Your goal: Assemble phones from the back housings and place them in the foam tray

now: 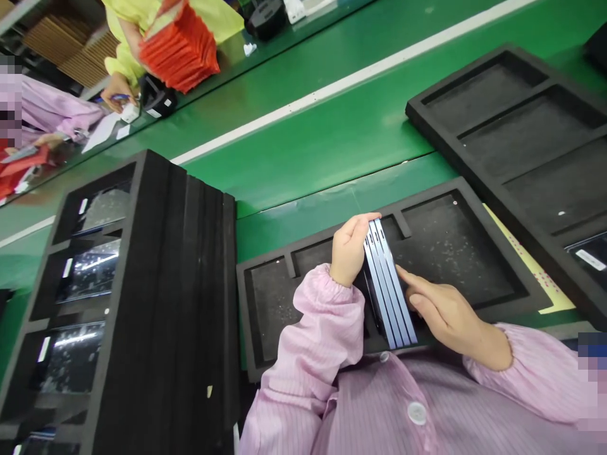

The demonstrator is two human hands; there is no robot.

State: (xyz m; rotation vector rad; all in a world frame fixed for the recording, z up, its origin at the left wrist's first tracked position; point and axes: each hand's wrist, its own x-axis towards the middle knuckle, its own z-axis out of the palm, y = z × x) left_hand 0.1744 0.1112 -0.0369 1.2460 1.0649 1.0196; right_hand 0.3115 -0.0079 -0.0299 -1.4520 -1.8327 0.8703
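My left hand (348,246) is wrapped round a stack of three thin blue-edged phones (389,284), standing on edge against my chest. My right hand (443,309) presses its fingers flat along the right side of the same stack. Both hands are over a black foam tray (493,253) whose compartments are bare. Pink sleeves cover both my arms.
A tall stack of black foam trays (180,303) at the left holds phones in plastic film. Another black foam tray (512,120) lies at the right on the green conveyor belt (308,126). Across the belt, other people in yellow and pink handle red pieces (183,47).
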